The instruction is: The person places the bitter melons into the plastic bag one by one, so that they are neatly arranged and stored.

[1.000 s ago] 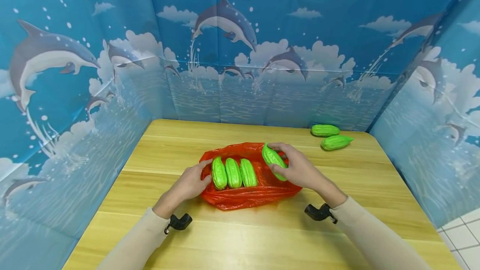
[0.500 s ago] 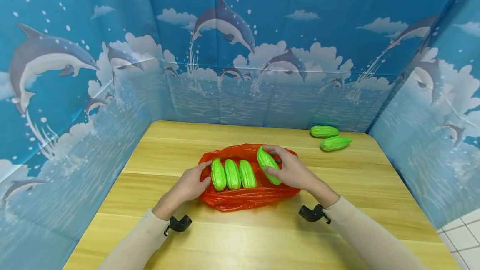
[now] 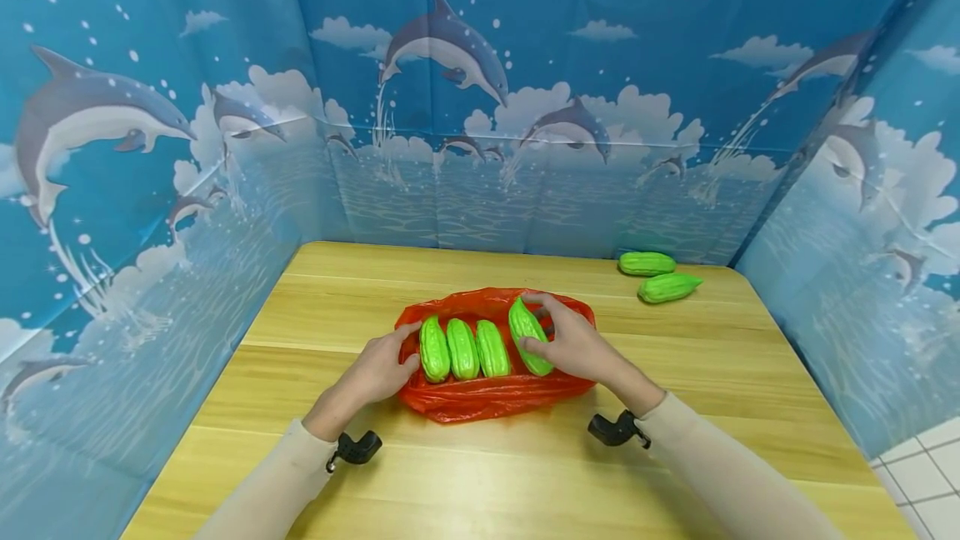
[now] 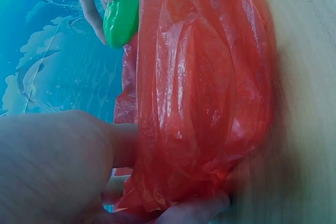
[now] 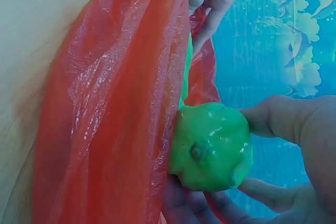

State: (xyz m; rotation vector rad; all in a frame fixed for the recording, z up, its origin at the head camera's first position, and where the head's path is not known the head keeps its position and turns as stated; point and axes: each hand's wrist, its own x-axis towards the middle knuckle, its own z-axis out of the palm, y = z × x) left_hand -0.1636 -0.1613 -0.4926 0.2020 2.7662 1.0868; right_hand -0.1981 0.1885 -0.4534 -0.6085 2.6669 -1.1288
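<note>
An opened red plastic bag (image 3: 495, 398) lies on the table with three green ridged gourds (image 3: 462, 349) side by side in it. My right hand (image 3: 573, 342) grips a fourth gourd (image 3: 528, 337) between thumb and fingers, over the bag's right part. In the right wrist view that gourd (image 5: 212, 148) shows end-on beside the red plastic (image 5: 115, 114). My left hand (image 3: 378, 367) holds the bag's left edge, its thumb and fingers around the plastic (image 4: 194, 87) in the left wrist view.
Two more green gourds (image 3: 647, 263) (image 3: 667, 287) lie at the table's back right. Curtains with dolphins (image 3: 450, 207) stand behind and on both sides of the wooden table (image 3: 480, 482). White floor tiles show at the lower right.
My right hand has moved left with the gourd, closer to the three in the bag, and the gourd stands more upright in view. My left hand has stayed at the bag's left edge.
</note>
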